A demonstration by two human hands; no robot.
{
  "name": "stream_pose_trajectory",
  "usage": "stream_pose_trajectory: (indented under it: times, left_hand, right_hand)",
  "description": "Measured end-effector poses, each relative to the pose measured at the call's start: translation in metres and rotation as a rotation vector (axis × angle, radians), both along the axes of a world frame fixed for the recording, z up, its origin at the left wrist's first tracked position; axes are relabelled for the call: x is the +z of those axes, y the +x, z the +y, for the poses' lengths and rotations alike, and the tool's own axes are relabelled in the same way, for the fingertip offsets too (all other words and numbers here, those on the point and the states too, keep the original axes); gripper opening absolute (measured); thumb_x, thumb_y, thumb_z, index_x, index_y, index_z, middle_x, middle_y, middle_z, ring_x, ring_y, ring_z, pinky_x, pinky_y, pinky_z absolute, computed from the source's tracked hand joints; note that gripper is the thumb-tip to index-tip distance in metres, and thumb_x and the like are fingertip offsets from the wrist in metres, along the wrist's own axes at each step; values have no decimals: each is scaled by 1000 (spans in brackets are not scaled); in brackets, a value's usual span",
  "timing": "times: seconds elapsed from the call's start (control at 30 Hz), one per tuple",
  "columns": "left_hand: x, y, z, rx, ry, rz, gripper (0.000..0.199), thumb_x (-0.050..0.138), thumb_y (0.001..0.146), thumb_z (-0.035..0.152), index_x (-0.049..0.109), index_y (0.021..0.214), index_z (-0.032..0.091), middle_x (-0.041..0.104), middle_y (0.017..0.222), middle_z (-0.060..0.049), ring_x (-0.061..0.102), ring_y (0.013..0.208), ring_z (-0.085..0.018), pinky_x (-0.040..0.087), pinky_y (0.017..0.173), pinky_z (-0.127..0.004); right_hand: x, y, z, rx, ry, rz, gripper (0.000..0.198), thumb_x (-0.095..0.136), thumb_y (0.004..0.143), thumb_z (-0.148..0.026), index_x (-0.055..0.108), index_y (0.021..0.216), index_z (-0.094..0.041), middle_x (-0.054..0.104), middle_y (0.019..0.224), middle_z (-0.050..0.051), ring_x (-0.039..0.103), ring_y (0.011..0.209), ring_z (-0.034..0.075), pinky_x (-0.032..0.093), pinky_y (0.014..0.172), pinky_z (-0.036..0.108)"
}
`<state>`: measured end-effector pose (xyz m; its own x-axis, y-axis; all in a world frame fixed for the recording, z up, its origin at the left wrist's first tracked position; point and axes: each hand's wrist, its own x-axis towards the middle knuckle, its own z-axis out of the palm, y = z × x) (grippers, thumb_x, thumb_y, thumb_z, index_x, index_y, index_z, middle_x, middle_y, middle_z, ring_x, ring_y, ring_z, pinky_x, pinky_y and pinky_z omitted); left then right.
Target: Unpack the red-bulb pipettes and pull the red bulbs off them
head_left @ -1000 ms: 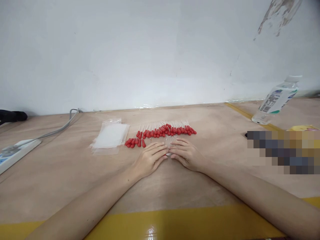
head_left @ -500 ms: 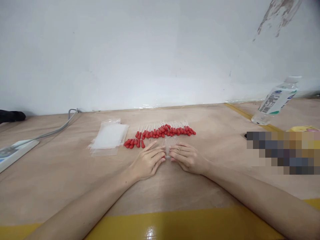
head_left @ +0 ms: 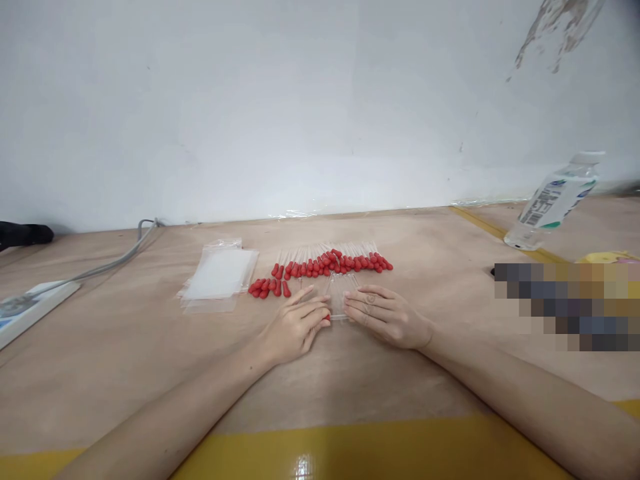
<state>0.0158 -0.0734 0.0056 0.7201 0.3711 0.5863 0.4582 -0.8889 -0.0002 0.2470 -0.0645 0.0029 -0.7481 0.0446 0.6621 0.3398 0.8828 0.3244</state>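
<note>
Between my hands lies a row of clear glass dropper tubes (head_left: 338, 297) on the table. My left hand (head_left: 295, 327) pinches a red rubber bulb (head_left: 327, 318) between thumb and fingertips, close by the tubes' near ends. My right hand (head_left: 387, 317) rests at the right side of the tubes, fingers stretched out and touching them or very near; its thumb is hidden. Behind the hands is a row of droppers with red bulbs (head_left: 313, 265), their thin clear tips toward the wall. A smaller group of red bulbs (head_left: 265, 288) lies left of my left fingers.
A stack of clear plastic bags (head_left: 217, 272) lies on the left. Farther left are a power strip (head_left: 45, 300) and its grey cable (head_left: 117, 259). A tilted-looking plastic bottle (head_left: 555, 203) stands at the right, near a pixelated patch. A white wall (head_left: 300, 107) bounds the table's back.
My right hand has shifted slightly right, uncovering more of the glass tubes, and its thumb has gone from sight. My left hand stays nearly in place, with more of the red bulb showing.
</note>
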Motion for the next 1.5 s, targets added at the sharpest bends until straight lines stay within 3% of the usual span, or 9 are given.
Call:
stream_pose_trajectory:
  times: [0.2, 0.3, 0.4, 0.63, 0.83, 1.1, 1.23, 1.33, 1.5]
  left_hand:
    - [-1, -16, 5, 92, 61, -82, 15, 45, 84, 13, 58, 90, 16, 66, 90, -4, 58, 97, -16, 41, 93, -36]
    - [8, -35, 15, 310, 40, -153, 16, 48, 84, 21, 61, 92, 18, 63, 89, -5, 58, 86, -17, 47, 78, -32]
    - [19, -56, 30, 576, -36, -220, 26, 43, 85, 27, 63, 97, 16, 55, 88, -7, 55, 76, -16, 47, 66, -29]
    - [28, -95, 52, 914, -347, -249, 38, 45, 78, 33, 59, 108, 15, 57, 82, -6, 58, 74, -18, 47, 74, -30]
    - [29, -95, 51, 995, -548, -213, 44, 48, 73, 44, 58, 105, 15, 66, 76, -4, 61, 75, -19, 45, 74, -28]
    - [35, -97, 50, 1050, -337, -99, 34, 41, 76, 41, 65, 84, 20, 65, 85, -5, 59, 77, -22, 42, 73, -31]
    - [46, -85, 60, 1070, -437, 16, 29, 45, 70, 33, 66, 86, 22, 65, 93, -6, 58, 85, -22, 42, 75, -30]
    - [55, -72, 76, 1121, -595, 138, 28, 45, 69, 35, 67, 84, 25, 68, 79, -3, 60, 79, -23, 42, 74, -31]
    - [54, -56, 105, 1158, -716, 232, 24, 50, 64, 37, 65, 57, 20, 63, 53, -5, 61, 58, -23, 42, 70, -35]
  right_hand:
    - [1, 23, 5, -66, -92, 120, 29, 43, 84, -9, 55, 110, -15, 63, 106, 8, 52, 109, 18, 43, 91, 37]
    - [-6, 33, 17, -296, -173, 288, 23, 50, 82, -17, 61, 102, -20, 67, 86, 5, 60, 83, 16, 46, 76, 33]
    - [-14, 35, 26, -511, -264, 344, 20, 50, 82, -23, 65, 95, -19, 61, 67, 4, 56, 63, 14, 44, 63, 30]
    - [-17, 28, 25, -626, -521, 343, 22, 45, 81, -25, 60, 95, -16, 62, 72, 5, 55, 62, 16, 40, 58, 28]
    - [-14, 19, 18, -622, -566, 293, 15, 45, 79, -23, 58, 84, -18, 62, 73, 3, 55, 66, 15, 36, 65, 29]
    - [-9, 10, 9, -575, -558, 218, 20, 48, 81, -35, 60, 87, -20, 61, 72, 1, 54, 71, 15, 32, 69, 30]
    - [-7, 10, 7, -557, -563, 213, 28, 47, 81, -44, 60, 90, -21, 63, 79, 2, 54, 76, 16, 33, 71, 30]
    - [-7, 10, 7, -565, -581, 231, 31, 45, 82, -46, 59, 93, -21, 63, 80, 3, 55, 78, 16, 33, 72, 31]
    - [-8, 12, 10, -592, -644, 281, 29, 41, 85, -43, 58, 95, -21, 63, 84, 3, 55, 82, 17, 33, 74, 32]
